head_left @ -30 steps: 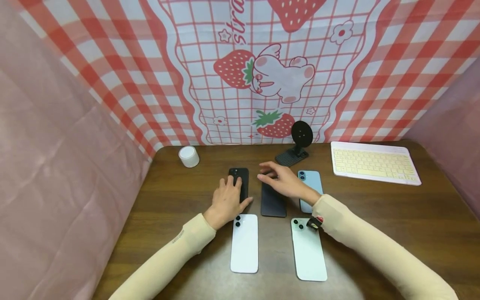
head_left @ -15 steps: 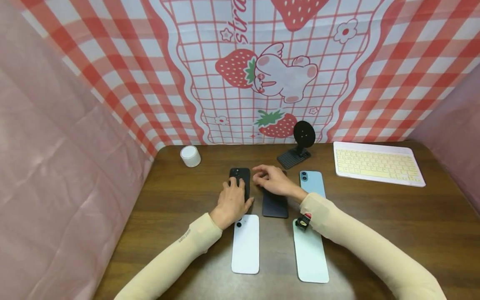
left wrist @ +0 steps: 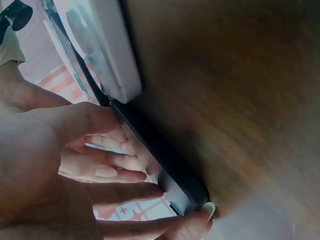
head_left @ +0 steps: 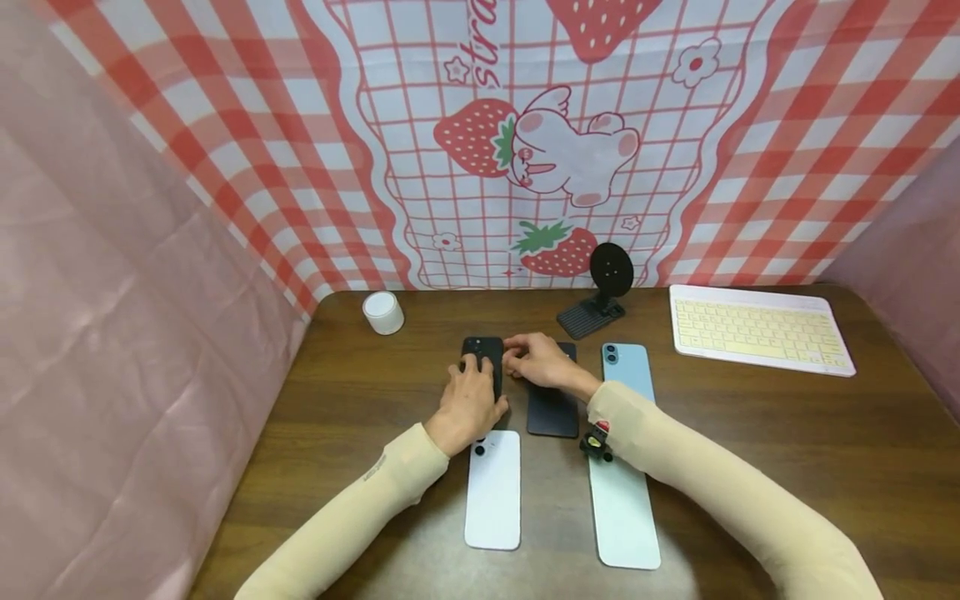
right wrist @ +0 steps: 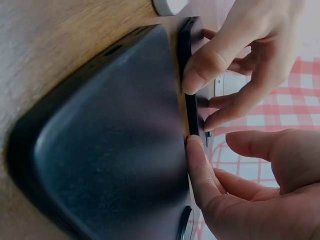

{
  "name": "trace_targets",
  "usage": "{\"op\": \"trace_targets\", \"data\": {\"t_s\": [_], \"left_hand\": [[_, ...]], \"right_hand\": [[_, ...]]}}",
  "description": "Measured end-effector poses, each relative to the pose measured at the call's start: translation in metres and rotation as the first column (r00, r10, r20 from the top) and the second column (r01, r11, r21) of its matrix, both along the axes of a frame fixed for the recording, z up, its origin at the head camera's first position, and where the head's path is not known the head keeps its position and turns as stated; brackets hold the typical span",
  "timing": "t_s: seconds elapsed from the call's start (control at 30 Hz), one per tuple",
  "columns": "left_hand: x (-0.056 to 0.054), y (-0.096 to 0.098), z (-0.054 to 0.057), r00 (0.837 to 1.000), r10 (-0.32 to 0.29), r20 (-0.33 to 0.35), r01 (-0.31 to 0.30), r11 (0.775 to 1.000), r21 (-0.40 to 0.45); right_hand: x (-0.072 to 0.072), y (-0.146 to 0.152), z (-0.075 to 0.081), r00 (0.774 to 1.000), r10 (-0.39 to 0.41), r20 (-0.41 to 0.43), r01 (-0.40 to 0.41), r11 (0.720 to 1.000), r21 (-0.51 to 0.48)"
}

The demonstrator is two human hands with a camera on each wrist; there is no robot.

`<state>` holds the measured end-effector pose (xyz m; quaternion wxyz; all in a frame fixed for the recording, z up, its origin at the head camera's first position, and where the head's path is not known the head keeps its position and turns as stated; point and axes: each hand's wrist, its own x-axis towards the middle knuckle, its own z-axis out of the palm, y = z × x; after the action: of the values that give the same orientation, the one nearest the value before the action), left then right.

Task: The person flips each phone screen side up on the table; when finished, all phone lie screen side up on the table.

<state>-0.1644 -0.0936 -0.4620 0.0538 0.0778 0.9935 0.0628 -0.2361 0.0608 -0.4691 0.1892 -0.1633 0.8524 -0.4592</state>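
A black phone point(head_left: 489, 346) lies back up on the wooden table. My left hand point(head_left: 468, 404) spans it, thumb on its right edge; in the left wrist view a fingertip point(left wrist: 197, 225) hooks round its far left corner. My right hand point(head_left: 546, 362) reaches over a dark grey phone point(head_left: 552, 417). In the right wrist view its index fingertip point(right wrist: 196, 147) touches the black phone's right edge, while the thumb point(right wrist: 250, 143) stays apart. The right hand partly hides the dark grey phone.
White phone point(head_left: 492, 500) and pale green phone point(head_left: 625, 525) lie nearer; a light blue phone point(head_left: 628, 367) lies partly under the right sleeve. Behind stand a white round container point(head_left: 383, 313) and black folding stand point(head_left: 592, 317). A keyboard point(head_left: 761, 329) lies right.
My right hand has moved left across the dark grey phone, until its fingers reach the black phone's edge. My left hand stays on the black phone. The view has shifted slightly.
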Motion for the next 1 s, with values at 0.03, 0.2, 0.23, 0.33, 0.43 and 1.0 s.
{"op": "trace_targets", "data": {"t_s": [0.03,0.2,0.23,0.33,0.43,1.0], "left_hand": [[0.0,0.0,0.0,1.0,0.004,0.002,-0.004,1.0,-0.001],[0.001,0.002,0.0,0.999,0.037,0.019,-0.037,0.999,0.023],[0.001,0.002,0.001,0.999,0.043,0.025,-0.044,0.999,0.027],[0.002,0.003,0.001,0.998,0.051,0.034,-0.052,0.998,0.034],[0.002,0.002,0.002,0.999,0.047,0.024,-0.048,0.998,0.047],[0.0,-0.014,0.01,0.995,0.022,0.101,-0.042,0.979,0.199]], "right_hand": [[0.0,-0.001,0.0,1.0,-0.003,0.003,0.003,1.0,0.003],[-0.002,-0.002,-0.001,0.998,-0.034,0.045,0.035,0.999,-0.016],[-0.003,-0.003,-0.002,0.998,-0.042,0.056,0.044,0.999,-0.029],[-0.005,-0.005,-0.004,0.992,-0.066,0.108,0.075,0.994,-0.082],[-0.006,-0.006,-0.006,0.985,-0.092,0.149,0.112,0.984,-0.136],[-0.008,-0.009,-0.009,0.962,-0.088,0.259,0.168,0.937,-0.305]]}}
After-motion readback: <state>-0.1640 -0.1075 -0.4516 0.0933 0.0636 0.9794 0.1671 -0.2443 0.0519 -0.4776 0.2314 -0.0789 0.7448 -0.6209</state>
